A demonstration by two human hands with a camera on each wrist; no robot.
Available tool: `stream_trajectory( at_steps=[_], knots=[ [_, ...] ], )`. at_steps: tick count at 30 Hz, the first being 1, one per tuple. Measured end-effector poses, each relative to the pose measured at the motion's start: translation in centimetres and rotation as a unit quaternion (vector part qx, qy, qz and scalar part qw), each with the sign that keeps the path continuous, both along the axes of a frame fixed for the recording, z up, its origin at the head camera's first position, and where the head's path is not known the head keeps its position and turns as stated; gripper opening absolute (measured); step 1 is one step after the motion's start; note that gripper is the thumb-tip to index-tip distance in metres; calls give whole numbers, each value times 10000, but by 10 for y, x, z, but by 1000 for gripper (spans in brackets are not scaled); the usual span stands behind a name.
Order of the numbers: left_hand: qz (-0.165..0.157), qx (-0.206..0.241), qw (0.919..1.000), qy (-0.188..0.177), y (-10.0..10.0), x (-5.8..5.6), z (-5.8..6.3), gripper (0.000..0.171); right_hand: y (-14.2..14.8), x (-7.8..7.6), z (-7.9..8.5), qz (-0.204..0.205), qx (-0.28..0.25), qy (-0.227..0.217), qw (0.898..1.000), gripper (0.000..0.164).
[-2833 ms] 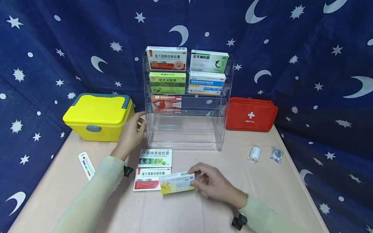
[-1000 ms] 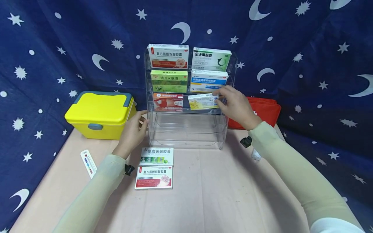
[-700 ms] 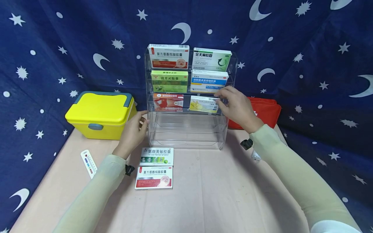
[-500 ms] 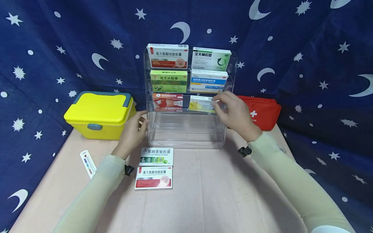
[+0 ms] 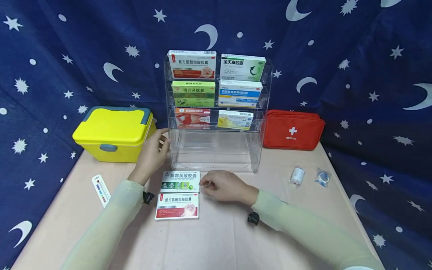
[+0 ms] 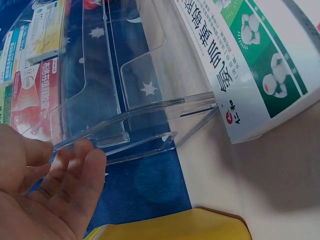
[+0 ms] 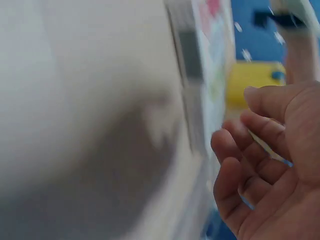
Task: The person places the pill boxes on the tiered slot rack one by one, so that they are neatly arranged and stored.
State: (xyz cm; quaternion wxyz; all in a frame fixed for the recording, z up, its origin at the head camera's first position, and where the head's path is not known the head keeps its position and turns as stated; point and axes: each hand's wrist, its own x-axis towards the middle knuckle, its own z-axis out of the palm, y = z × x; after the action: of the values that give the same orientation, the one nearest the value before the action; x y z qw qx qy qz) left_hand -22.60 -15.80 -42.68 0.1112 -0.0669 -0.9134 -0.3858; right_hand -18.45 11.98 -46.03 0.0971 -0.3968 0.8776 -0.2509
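Note:
My left hand [image 5: 152, 153] rests its fingertips against the left side of a clear tiered display rack [image 5: 216, 165]; in the left wrist view the fingers [image 6: 80, 175] meet the rack's edge. My right hand [image 5: 227, 186] hovers with loosely bent fingers, holding nothing, right at the right end of a white-and-green medicine box [image 5: 180, 181]. Directly below that box lies a white-and-red medicine box [image 5: 177, 206], flat on the table. A small white-and-yellow medicine box [image 5: 235, 120] leans in the rack's third tier, beside a red medicine box [image 5: 192, 119].
Higher tiers hold another white-and-red box [image 5: 192, 65], a white-and-green box [image 5: 242, 68], a green box [image 5: 193, 94] and a white-and-blue box [image 5: 239, 93]. Around the rack are a yellow case [image 5: 113, 131], red first-aid pouch [image 5: 293, 130], thermometer card [image 5: 101, 190], bandage roll [image 5: 297, 176] and bagged blue item [image 5: 323, 177].
My right hand carried the white-and-yellow box up into the third tier, let go of it, and came down left to the white-and-green box on the table. The left hand stayed at the rack.

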Motion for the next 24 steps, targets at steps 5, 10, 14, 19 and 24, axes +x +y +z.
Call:
stream_trajectory(
  at_steps=[5,10,14,19,24],
  knots=[
    [25,-16,10000,47,-1,0,0,43,-23,17,-12,248,447,238,9984,26],
    [-1,-14,10000,4,-1,0,0,44,-32,23,-14,241,812,427,9955,32],
    [-11,25,10000,-52,-2,0,2,44,-33,28,-14,246,877,285,9954,36],
    [-19,28,10000,-80,-2,-1,2,44,-29,37,-18,206,745,50,9970,35],
    [-22,47,9999,-101,-2,-1,2,44,-23,47,-23,-180,394,-247,9988,44]
  ],
)
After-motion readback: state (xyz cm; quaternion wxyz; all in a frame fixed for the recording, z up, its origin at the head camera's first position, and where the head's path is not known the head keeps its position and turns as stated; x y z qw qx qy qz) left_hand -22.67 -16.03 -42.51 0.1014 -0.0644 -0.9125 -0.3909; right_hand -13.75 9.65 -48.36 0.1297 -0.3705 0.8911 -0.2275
